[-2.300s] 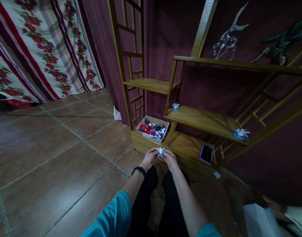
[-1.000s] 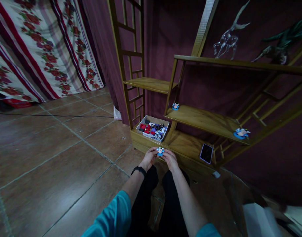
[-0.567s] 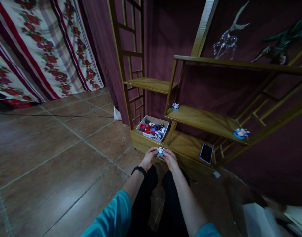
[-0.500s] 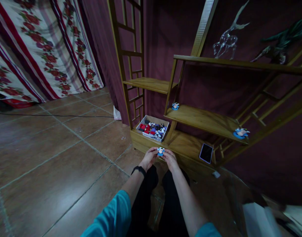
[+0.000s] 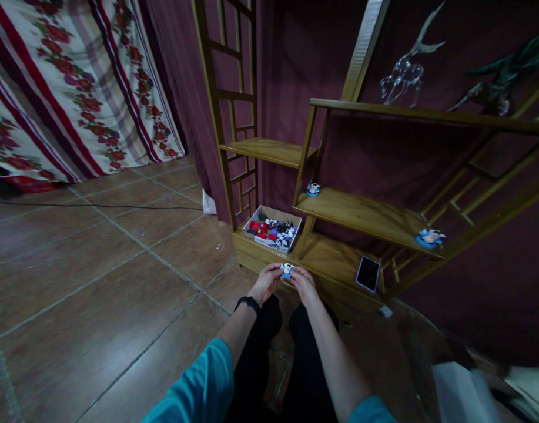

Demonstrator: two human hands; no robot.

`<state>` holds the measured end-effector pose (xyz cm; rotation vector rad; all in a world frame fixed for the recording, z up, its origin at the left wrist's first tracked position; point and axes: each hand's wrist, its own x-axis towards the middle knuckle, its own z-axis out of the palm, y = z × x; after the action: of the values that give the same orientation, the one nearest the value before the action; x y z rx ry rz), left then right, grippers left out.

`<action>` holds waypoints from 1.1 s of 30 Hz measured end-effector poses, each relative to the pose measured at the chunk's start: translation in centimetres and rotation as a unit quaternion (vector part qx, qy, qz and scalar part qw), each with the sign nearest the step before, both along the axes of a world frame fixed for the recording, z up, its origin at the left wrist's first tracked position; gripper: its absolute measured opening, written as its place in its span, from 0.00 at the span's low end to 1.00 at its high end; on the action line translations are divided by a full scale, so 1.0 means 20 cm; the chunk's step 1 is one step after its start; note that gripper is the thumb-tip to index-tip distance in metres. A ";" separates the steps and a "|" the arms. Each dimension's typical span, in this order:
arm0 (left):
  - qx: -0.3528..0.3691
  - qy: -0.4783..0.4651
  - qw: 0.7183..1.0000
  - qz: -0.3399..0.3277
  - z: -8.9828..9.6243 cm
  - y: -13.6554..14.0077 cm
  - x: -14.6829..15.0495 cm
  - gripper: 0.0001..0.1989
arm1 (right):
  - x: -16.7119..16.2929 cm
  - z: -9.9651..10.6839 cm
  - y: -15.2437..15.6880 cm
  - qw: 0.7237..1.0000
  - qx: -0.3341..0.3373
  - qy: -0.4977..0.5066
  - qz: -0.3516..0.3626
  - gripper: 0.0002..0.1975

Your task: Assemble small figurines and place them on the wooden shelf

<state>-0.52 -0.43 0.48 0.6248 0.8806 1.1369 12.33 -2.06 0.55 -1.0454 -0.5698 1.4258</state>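
Gripping one small blue-and-white figurine (image 5: 287, 271) between both hands: left hand (image 5: 268, 282) on its left side, right hand (image 5: 303, 283) on its right. Fingers curled in on both; exact fingertip contact too small to make out. It's roughly upright, blue base down, held ahead of my knees, near the front edge of the lower shelf (image 5: 328, 255). Black band (image 5: 248, 304) on my left wrist.

Just beyond the hands, an open box (image 5: 280, 215) sits at the left end of the lower shelf, full of small figures (image 5: 275, 230), mostly red, black, white and purple. Same shelf, right end: dark-screened device (image 5: 368, 274).

Middle shelf (image 5: 361, 212) carries two blue-based figurines, well apart: one at the left end (image 5: 312, 190), one at the right (image 5: 430, 238). Clear deer ornament (image 5: 404, 79) stands on the upper shelf (image 5: 428, 115).
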 end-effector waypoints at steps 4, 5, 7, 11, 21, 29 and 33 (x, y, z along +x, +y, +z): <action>-0.003 -0.001 1.000 0.002 0.01 0.00 0.00 0.12 | 0.00 0.01 -0.01 1.000 -0.008 -0.002 -0.002 0.11; -0.003 -0.001 1.000 0.003 0.01 0.00 0.00 0.12 | 0.00 0.01 -0.01 1.000 -0.008 -0.003 -0.003 0.11; -0.004 0.001 1.000 0.004 0.02 0.00 0.00 0.12 | 0.00 0.01 0.00 1.000 -0.008 -0.004 -0.005 0.11; -0.006 0.000 1.000 0.005 0.02 0.00 0.01 0.12 | 0.00 0.00 0.00 1.000 -0.001 -0.006 0.000 0.11; 0.008 -0.012 1.000 0.011 0.02 -0.01 0.00 0.12 | 0.00 -0.02 0.00 1.000 0.018 0.000 0.013 0.12; 0.034 -0.023 0.999 0.014 0.02 -0.01 -0.01 0.16 | 0.00 -0.02 -0.01 0.999 0.039 0.012 0.016 0.12; 0.025 -0.019 0.999 0.020 0.02 -0.01 -0.01 0.16 | -0.02 -0.01 -0.01 0.999 0.043 0.012 0.017 0.12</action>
<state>-0.78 -0.71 0.86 0.6269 0.8366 1.2075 11.99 -2.23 0.31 -0.9530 -0.6281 1.4298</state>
